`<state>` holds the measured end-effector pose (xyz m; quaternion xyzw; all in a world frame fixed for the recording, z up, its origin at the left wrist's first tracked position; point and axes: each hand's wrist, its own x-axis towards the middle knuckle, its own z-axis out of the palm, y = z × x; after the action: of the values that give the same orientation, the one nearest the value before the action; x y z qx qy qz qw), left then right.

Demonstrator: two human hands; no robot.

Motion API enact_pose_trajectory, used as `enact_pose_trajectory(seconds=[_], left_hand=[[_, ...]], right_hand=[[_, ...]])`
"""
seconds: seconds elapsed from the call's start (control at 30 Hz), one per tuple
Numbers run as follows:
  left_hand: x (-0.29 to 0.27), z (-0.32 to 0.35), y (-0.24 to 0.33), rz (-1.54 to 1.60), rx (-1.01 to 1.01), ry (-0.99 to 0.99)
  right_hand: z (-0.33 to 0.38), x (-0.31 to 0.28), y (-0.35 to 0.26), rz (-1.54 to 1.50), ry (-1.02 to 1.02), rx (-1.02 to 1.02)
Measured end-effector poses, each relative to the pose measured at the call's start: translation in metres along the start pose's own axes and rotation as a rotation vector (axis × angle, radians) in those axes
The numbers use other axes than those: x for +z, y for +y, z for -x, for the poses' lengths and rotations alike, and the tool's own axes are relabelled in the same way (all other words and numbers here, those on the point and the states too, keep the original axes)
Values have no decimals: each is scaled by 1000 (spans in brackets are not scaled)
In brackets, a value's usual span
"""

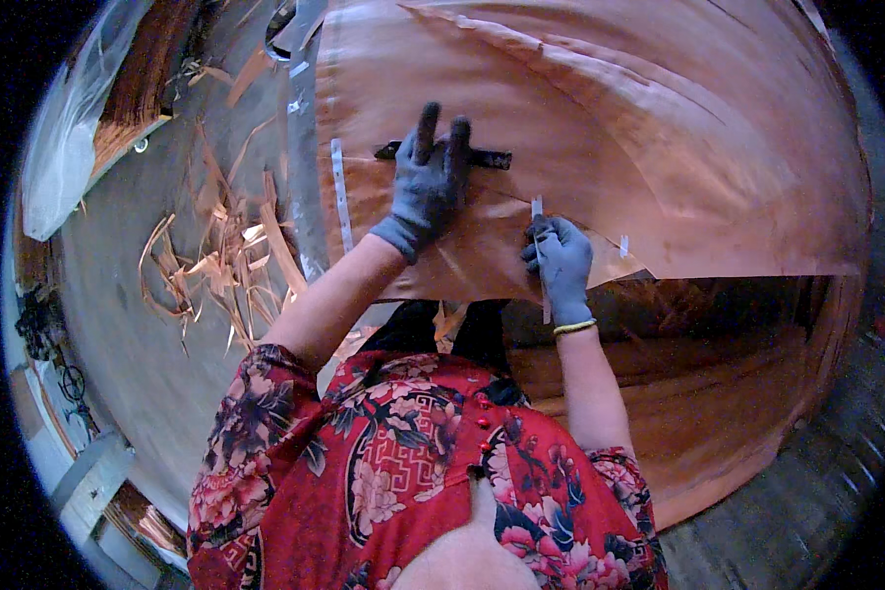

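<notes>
A wide, thin reddish-brown sheet that looks like wood veneer lies before me. My left hand, in a grey glove with dark fingertips, lies on it with two fingers stretched forward. Beneath those fingers, a slim black tool rests crosswise; its middle is hidden, so I cannot tell its kind. My right hand, gloved alike, is closed near the sheet's front edge, pinching a narrow white tape strip. The strip shows above and below the fingers. A seam runs across the sheet between both hands.
Another white tape strip sticks near the sheet's left edge, and a short piece to the right. Torn veneer scraps litter the grey surface at left. More brown sheets lie below the front edge at right. Clear plastic film hangs far left.
</notes>
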<state>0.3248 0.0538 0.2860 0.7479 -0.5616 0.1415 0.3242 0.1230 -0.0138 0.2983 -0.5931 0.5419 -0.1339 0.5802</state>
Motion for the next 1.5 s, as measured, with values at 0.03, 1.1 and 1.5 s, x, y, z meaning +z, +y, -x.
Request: enact_pose_trajectory(seconds=[0.03, 1.1, 1.5], left_hand=[[-1, 8, 9, 5, 6, -13], [-64, 22, -5, -16, 74, -244], [-69, 75, -16, -64, 37, -258]], right_hand=[[0, 2, -5, 20, 30, 38], [25, 4, -23, 6, -480, -40], [-18, 82, -63, 166, -253, -48]])
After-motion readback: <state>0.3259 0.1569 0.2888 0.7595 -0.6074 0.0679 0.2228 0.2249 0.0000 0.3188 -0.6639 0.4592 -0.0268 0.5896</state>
